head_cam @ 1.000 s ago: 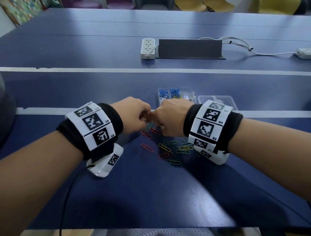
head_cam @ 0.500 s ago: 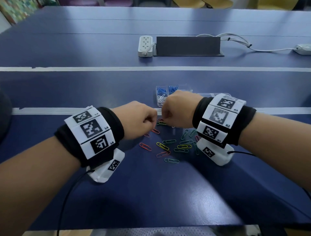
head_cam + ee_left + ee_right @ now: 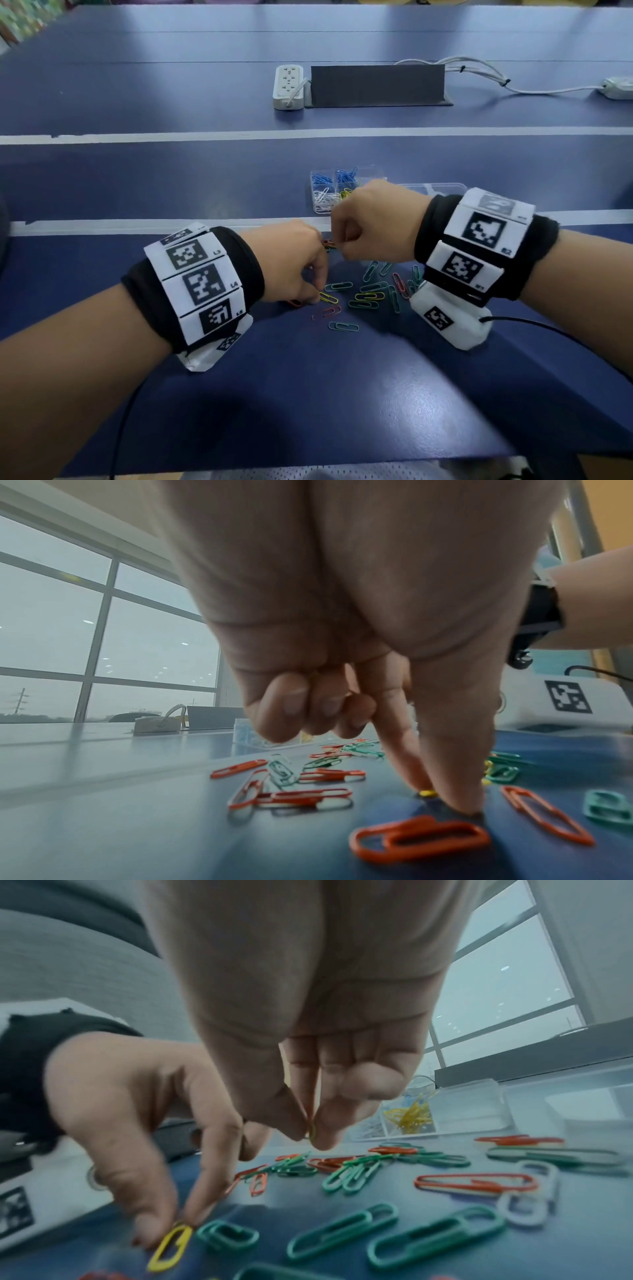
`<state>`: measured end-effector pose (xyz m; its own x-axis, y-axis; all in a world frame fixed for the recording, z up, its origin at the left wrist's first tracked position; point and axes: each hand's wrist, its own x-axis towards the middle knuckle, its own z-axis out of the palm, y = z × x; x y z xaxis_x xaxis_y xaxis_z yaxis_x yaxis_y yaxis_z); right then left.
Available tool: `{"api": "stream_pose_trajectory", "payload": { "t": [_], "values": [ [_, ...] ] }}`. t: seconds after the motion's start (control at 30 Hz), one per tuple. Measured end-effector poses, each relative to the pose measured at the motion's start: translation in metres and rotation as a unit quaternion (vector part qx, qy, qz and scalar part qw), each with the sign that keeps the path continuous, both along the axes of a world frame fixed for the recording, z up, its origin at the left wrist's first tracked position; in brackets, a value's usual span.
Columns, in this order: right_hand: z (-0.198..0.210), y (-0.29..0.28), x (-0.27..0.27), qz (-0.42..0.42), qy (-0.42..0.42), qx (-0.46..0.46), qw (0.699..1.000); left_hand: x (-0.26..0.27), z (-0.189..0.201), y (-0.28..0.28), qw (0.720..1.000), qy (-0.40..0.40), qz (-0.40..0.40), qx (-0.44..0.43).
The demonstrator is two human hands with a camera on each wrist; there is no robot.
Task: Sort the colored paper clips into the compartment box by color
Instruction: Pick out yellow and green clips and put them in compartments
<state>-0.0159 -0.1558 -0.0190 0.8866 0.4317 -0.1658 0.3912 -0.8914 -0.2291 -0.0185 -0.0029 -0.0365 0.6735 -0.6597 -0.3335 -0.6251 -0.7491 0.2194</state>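
Several red, green and yellow paper clips (image 3: 368, 294) lie loose on the blue table between my hands. My left hand (image 3: 317, 298) reaches down into them, thumb and forefinger pinching the end of a yellow clip (image 3: 171, 1245) that lies flat on the table. My right hand (image 3: 342, 251) hovers above the pile, other fingers curled, and pinches a thin yellowish clip (image 3: 311, 1130) between thumb and forefinger. Just beyond it stands the clear compartment box (image 3: 320, 209), with blue, white and yellow clips (image 3: 411, 1115) in separate cells.
A clear plastic lid or tray (image 3: 435, 188) lies right of the box, half hidden by my right wrist. Farther back are a white power strip (image 3: 288, 87), a dark grey panel (image 3: 376, 85) and white cables (image 3: 479, 73). The table's near edge runs along the bottom.
My hands, close together a second ago, have parted. The right one rose and drew back toward the box. The left one dropped onto the pile and stretched thumb and forefinger to a yellow clip.
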Motion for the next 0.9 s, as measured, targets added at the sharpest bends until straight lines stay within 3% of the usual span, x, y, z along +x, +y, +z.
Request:
{"api": "stream_pose_trajectory", "payload": {
  "t": [0.17, 0.3, 0.47, 0.7, 0.9],
  "values": [
    [-0.001, -0.017, -0.015, 0.059, 0.0, -0.023, 0.998, -0.001, -0.002, -0.001, 1.0, -0.01, -0.003, -0.017],
    [-0.003, -0.028, -0.028, 0.072, 0.036, -0.025, 0.996, 0.002, 0.003, -0.002, 0.996, -0.007, 0.056, -0.069],
    [-0.006, -0.029, -0.042, 0.119, 0.055, -0.079, 0.988, 0.006, 0.006, -0.008, 0.994, 0.001, 0.073, -0.082],
    [-0.012, -0.021, -0.046, 0.064, 0.033, -0.143, 0.987, 0.01, 0.01, -0.01, 0.99, 0.002, 0.103, -0.098],
    [-0.013, -0.02, -0.042, 0.02, 0.058, -0.119, 0.991, 0.015, 0.009, -0.004, 0.985, 0.017, 0.116, -0.127]
  ]
}}
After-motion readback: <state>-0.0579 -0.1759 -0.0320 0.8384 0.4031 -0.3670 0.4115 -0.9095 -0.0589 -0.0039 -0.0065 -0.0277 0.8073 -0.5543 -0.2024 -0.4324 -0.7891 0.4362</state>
